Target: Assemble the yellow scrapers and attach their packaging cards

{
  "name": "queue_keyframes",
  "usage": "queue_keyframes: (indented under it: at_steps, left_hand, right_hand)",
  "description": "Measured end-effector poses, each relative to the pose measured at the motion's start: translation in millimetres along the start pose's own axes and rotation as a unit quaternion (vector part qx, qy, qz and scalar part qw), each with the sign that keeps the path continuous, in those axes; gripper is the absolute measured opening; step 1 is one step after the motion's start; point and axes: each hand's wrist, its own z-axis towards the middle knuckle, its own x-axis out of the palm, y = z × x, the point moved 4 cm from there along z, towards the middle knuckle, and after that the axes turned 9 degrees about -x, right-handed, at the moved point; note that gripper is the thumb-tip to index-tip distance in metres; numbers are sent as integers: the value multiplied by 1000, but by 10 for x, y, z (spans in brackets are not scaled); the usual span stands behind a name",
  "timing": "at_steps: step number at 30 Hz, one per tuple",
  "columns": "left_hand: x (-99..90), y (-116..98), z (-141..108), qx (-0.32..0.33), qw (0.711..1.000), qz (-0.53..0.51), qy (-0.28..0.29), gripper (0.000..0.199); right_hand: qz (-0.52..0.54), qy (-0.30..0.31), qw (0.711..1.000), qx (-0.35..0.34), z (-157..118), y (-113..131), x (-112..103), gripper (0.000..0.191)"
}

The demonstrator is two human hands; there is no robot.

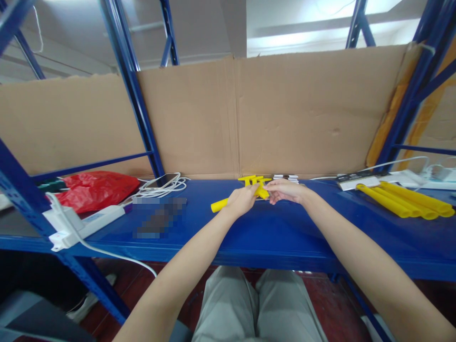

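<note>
My left hand is wrapped around a yellow tube, whose plain round end sticks out to the left. At the other side of that hand shows a yellow end piece, its exact shape partly covered by fingers. My right hand meets it from the right, thumb and fingers bent around its edge; whether anything small lies between them is hidden. Just behind both hands stand several yellow T-shaped pieces. A small stack of white-and-dark packs lies behind my right hand.
Several yellow tubes lie on the blue shelf at right, beside a black-and-white box. At left are a red plastic bag, a white power strip and coiled white cable. A cardboard panel closes the back.
</note>
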Motion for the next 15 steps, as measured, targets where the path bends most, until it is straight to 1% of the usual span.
queue_keyframes:
  at_steps: [2, 3, 4, 5, 6, 7, 8, 9, 10, 11, 12, 13, 14, 15]
  left_hand:
    - [-24, 21, 11, -25, 999, -20, -14, 41]
    - [-39, 42, 23, -38, 998, -42, -28, 41]
    - [-58, 72, 39, -51, 995, -73, -47, 39]
    - [-83, 114, 58, -68, 989, -112, -71, 36]
    - [-114, 162, 79, -80, 979, -159, -95, 31]
    - [-150, 222, 99, -100, 965, -212, -121, 24]
    - [-188, 284, 117, -120, 944, -271, -143, 17]
    - [-226, 345, 130, -138, 917, -338, -159, 13]
    - [-258, 406, 137, -160, 880, -414, -170, 14]
    - [-275, 452, 142, -180, 836, -491, -166, 20]
    - [-287, 489, 138, -199, 779, -571, -165, 23]
    - [-286, 499, 137, -204, 723, -643, -149, 24]
    - [-277, 493, 134, -210, 677, -694, -126, 25]
    - [-258, 476, 129, -218, 642, -728, -101, 24]
  right_hand:
    - [-20, -25, 999, -19, 5, 22, -71, 16]
    - [-50, -57, 997, -29, 9, 28, -144, 16]
    - [-100, -103, 989, -34, 9, 28, -244, 16]
    - [-171, -155, 972, -34, 2, 27, -362, 16]
    - [-262, -211, 941, -23, -16, 25, -491, 15]
    - [-360, -259, 896, 7, -43, 15, -618, 14]
    - [-437, -292, 850, 32, -71, 7, -728, 12]
    - [-484, -314, 815, 57, -99, -11, -824, 13]
    - [-507, -319, 797, 83, -122, -42, -900, 15]
    - [-517, -314, 789, 103, -140, -77, -956, 16]
    - [-523, -307, 787, 119, -153, -110, -996, 17]
    - [-523, -297, 787, 133, -162, -144, -1020, 17]
    - [-524, -290, 788, 146, -167, -174, -1033, 16]
    - [-522, -286, 788, 159, -168, -203, -1040, 16]
